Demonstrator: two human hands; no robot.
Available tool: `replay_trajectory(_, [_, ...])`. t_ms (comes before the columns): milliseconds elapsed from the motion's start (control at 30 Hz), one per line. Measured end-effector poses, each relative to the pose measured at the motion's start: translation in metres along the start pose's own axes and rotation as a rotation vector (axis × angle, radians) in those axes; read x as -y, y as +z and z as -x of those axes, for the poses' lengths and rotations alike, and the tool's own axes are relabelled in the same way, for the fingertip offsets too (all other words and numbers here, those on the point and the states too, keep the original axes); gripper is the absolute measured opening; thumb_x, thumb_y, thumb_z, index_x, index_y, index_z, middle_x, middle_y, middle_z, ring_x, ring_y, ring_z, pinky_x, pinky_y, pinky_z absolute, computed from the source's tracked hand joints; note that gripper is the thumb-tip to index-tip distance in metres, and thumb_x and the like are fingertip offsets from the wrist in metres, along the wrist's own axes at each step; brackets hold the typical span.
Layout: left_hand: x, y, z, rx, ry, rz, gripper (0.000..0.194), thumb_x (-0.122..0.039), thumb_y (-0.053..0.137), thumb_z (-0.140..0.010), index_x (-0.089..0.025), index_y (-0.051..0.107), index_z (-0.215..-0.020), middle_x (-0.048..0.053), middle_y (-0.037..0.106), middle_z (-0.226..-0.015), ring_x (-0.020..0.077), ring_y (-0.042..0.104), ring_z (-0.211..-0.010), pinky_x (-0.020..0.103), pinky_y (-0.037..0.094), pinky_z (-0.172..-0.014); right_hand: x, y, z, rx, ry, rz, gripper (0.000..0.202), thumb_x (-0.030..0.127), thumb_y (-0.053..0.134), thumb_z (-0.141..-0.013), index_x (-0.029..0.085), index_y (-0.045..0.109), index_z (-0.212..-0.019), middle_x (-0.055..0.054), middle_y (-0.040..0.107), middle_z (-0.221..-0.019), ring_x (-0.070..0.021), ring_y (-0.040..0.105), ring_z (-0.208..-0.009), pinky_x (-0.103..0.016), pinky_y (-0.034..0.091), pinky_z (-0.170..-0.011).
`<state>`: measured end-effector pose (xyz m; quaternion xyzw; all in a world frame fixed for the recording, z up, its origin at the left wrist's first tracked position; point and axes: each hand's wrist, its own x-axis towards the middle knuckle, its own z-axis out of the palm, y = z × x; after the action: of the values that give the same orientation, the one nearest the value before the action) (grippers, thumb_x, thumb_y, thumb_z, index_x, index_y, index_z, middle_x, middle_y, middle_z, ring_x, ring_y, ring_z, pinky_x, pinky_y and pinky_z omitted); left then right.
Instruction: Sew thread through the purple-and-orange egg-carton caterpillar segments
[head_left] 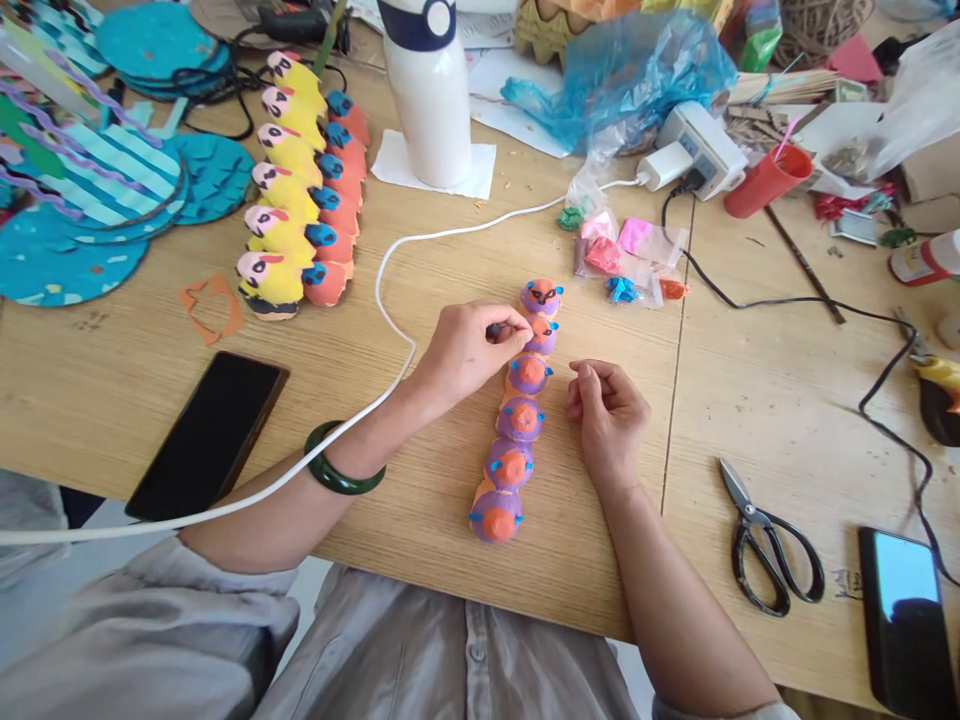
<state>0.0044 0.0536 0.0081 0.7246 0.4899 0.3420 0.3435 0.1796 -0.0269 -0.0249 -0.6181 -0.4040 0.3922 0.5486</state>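
A strip of egg-carton bumps [523, 418] runs lengthwise in front of me, painted purple with orange faces and small blue ears. The farthest face [542, 295] carries dark eye markings, and the second one [541, 333] shows a dark mark too. My left hand [480, 340] is closed in a pinch, its fingertips at the second face; a small black lump [493, 332] shows within its curled fingers. To the right of the strip, apart from it, my right hand [611, 415] is closed, thumb against the bent fingers. What it holds, if anything, is hidden.
A white cable [390, 290] crosses over my left forearm. Left are a phone [210, 435] and yellow and red painted strips [289, 190]. Scissors [761, 545] and another phone [907, 620] lie right. Beyond stand a white bottle [431, 100], clay packets [607, 250] and a power adapter [694, 150].
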Motion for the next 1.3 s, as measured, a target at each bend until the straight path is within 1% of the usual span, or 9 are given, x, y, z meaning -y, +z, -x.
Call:
replay_trajectory(100, [-0.001,-0.001,-0.002,0.005,0.014,-0.014,0.013,-0.019,0.067,-0.085,-0.015,0.077,-0.077,0.002,0.076,-0.078,0.0110,0.058,-0.063,0.024,0.042,-0.063,-0.001,0.000,0.000,0.010,-0.001,-0.006,0.026,0.045,0.069,-0.091,0.020,0.073,-0.087,0.005,0.057,-0.056,-0.0079,0.047,-0.045,-0.022,0.037,-0.043])
replay_trajectory(333, [-0.002,0.001,-0.004,-0.012,0.082,-0.108,0.013,-0.016,0.067,-0.085,-0.015,0.075,-0.075,0.001,0.072,-0.071,0.0112,0.055,-0.062,0.025,0.040,-0.063,-0.002,0.000,-0.001,0.029,-0.014,0.000,0.028,0.047,0.069,-0.091,0.020,0.072,-0.087,0.005,0.057,-0.057,-0.0081,0.047,-0.046,-0.023,0.037,-0.044])
replay_trajectory(500, [-0.003,0.001,-0.006,-0.005,0.092,-0.138,0.012,-0.014,0.066,-0.086,-0.015,0.073,-0.075,0.001,0.070,-0.071,0.0117,0.056,-0.063,0.026,0.040,-0.063,-0.002,0.000,-0.001,0.040,-0.026,-0.006,0.026,0.045,0.068,-0.091,0.020,0.072,-0.087,0.005,0.057,-0.057,-0.0082,0.046,-0.047,-0.023,0.036,-0.045])
replay_trajectory(700, [-0.003,0.001,-0.008,-0.021,0.089,-0.196,0.017,-0.017,0.068,-0.085,-0.016,0.069,-0.068,0.000,0.064,-0.066,0.0124,0.054,-0.062,0.027,0.038,-0.063,-0.002,0.000,0.000,0.054,-0.030,0.011,0.025,0.044,0.067,-0.092,0.020,0.072,-0.088,0.004,0.057,-0.058,-0.0087,0.047,-0.048,-0.024,0.037,-0.047])
replay_trajectory(800, [-0.004,0.001,-0.009,-0.023,0.083,-0.193,0.017,-0.017,0.068,-0.085,-0.016,0.070,-0.069,0.000,0.066,-0.067,0.0126,0.054,-0.063,0.027,0.039,-0.063,-0.002,0.000,-0.001,0.061,-0.047,0.016,0.025,0.044,0.066,-0.093,0.020,0.072,-0.088,0.004,0.057,-0.059,-0.0088,0.047,-0.049,-0.024,0.038,-0.048])
replay_trajectory(1000, [-0.003,0.000,-0.010,-0.010,0.023,-0.118,0.015,-0.019,0.067,-0.087,-0.015,0.076,-0.075,0.003,0.075,-0.075,0.0129,0.061,-0.066,0.026,0.042,-0.065,-0.004,-0.001,-0.001,0.071,-0.054,0.018,0.023,0.042,0.065,-0.094,0.020,0.072,-0.089,0.005,0.057,-0.059,-0.0089,0.048,-0.050,-0.024,0.037,-0.049])
replay_trajectory(1067, [-0.001,0.000,-0.009,-0.025,0.017,-0.096,0.015,-0.021,0.067,-0.088,-0.015,0.077,-0.078,0.003,0.076,-0.075,0.0128,0.061,-0.066,0.025,0.042,-0.064,-0.005,-0.001,-0.001,0.072,-0.055,0.021,0.023,0.042,0.065,-0.094,0.020,0.072,-0.089,0.005,0.057,-0.059,-0.0089,0.047,-0.050,-0.024,0.037,-0.049])
replay_trajectory(1167, [0.001,0.000,-0.005,-0.087,0.034,-0.080,0.016,-0.024,0.066,-0.090,-0.016,0.079,-0.083,0.002,0.076,-0.076,0.0123,0.060,-0.065,0.025,0.043,-0.064,-0.005,-0.001,-0.001,0.070,-0.056,0.028,0.024,0.042,0.064,-0.094,0.020,0.072,-0.089,0.005,0.057,-0.060,-0.0091,0.048,-0.050,-0.025,0.038,-0.049])
replay_trajectory(1300, [0.002,0.000,0.007,-0.144,0.118,-0.077,0.017,-0.024,0.064,-0.092,-0.017,0.079,-0.088,0.002,0.076,-0.080,0.0118,0.059,-0.067,0.024,0.045,-0.066,-0.005,-0.001,-0.001,0.073,-0.059,0.010,0.024,0.042,0.065,-0.093,0.020,0.072,-0.088,0.005,0.056,-0.058,-0.0090,0.047,-0.049,-0.025,0.039,-0.050])
